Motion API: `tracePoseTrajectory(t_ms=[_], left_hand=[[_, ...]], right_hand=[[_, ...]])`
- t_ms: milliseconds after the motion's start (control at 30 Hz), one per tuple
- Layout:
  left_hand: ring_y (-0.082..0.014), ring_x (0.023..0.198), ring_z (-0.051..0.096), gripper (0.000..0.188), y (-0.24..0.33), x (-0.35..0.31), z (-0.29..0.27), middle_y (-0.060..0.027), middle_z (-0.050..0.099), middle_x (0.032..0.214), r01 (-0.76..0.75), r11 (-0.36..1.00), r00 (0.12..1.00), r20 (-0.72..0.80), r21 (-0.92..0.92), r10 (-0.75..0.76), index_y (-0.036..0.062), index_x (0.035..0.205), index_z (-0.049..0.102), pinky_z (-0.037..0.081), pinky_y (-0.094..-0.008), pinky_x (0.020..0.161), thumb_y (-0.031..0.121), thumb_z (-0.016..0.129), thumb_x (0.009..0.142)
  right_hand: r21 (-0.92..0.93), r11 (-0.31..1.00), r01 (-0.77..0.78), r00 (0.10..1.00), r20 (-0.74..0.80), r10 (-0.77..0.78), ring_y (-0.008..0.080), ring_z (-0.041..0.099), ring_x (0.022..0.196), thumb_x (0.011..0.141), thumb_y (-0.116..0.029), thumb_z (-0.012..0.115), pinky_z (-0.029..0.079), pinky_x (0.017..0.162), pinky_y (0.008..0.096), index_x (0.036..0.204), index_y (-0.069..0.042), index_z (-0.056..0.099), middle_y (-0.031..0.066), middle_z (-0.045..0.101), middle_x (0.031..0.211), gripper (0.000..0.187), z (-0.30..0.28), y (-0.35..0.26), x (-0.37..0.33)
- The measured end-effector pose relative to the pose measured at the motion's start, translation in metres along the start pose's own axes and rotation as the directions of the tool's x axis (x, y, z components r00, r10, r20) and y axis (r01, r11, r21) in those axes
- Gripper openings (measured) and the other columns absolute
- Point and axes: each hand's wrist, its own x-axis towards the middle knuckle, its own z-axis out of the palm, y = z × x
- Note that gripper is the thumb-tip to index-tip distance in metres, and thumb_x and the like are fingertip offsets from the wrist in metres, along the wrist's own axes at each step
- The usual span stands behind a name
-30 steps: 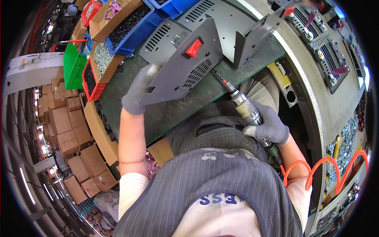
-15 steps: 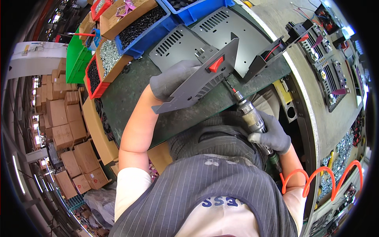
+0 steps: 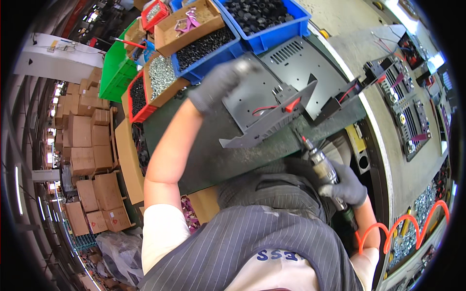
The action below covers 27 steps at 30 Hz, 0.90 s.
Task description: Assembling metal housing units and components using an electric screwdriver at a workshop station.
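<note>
Panel (image 3: 270, 128) stands on edge on the worktop (image 3: 208, 157). Our right hand (image 3: 345, 186) has fingers round the driver (image 3: 322, 166); left hand (image 3: 219, 86) near blue bin (image 3: 230, 52), fingers blurred, can't tell. We're likely mid-fastening; next calls for aligning driver.

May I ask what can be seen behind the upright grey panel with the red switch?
Behind the upright panel, part of a flat grey plate and a red wire show. Whatever lies directly behind the panel is covered and cannot be seen.
</note>
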Motion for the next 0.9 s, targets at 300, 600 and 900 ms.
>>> tracePoseTrajectory(t_ms=[300,600,900], left_hand=[[-0.0242,0.125,0.044,0.053,-0.028,0.046,-0.128,-0.0171,0.041,0.138,0.068,0.971,0.895,-0.416,-0.231,-0.162,-0.0004,0.137,0.032,0.042,-0.0309,0.094,0.018,0.046,0.089],[-0.0143,0.098,0.058,0.032,-0.042,0.007,-0.074,-0.0088,0.062,0.112,-0.207,0.924,0.746,-0.559,0.321,0.361,0.0015,0.116,0.059,0.044,-0.0279,0.088,0.018,0.052,0.090],[-0.0189,0.102,0.056,0.042,-0.046,-0.057,0.056,-0.0113,0.061,0.110,-0.120,0.985,0.923,-0.380,-0.124,0.064,-0.0024,0.117,0.056,0.042,-0.0294,0.091,0.029,0.040,0.095]], right_hand=[[0.171,0.985,-0.022,0.999,-0.024,0.026,0.0123,0.050,0.087,0.062,-0.026,0.082,0.041,0.080,0.0281,0.114,0.001,0.052,0.0032,0.057,0.096,0.066,0.024,0.025,-0.011],[0.157,0.940,-0.304,0.856,-0.387,0.341,0.0100,0.052,0.077,0.066,-0.024,0.077,0.045,0.072,0.0270,0.103,0.000,0.057,0.0004,0.057,0.085,0.048,-0.022,0.007,-0.123],[0.292,0.864,-0.410,0.800,-0.339,0.495,0.0101,0.052,0.047,0.074,-0.033,0.070,0.042,0.043,0.0231,0.085,-0.005,0.059,0.0010,0.056,0.063,0.032,-0.078,0.026,-0.125]])
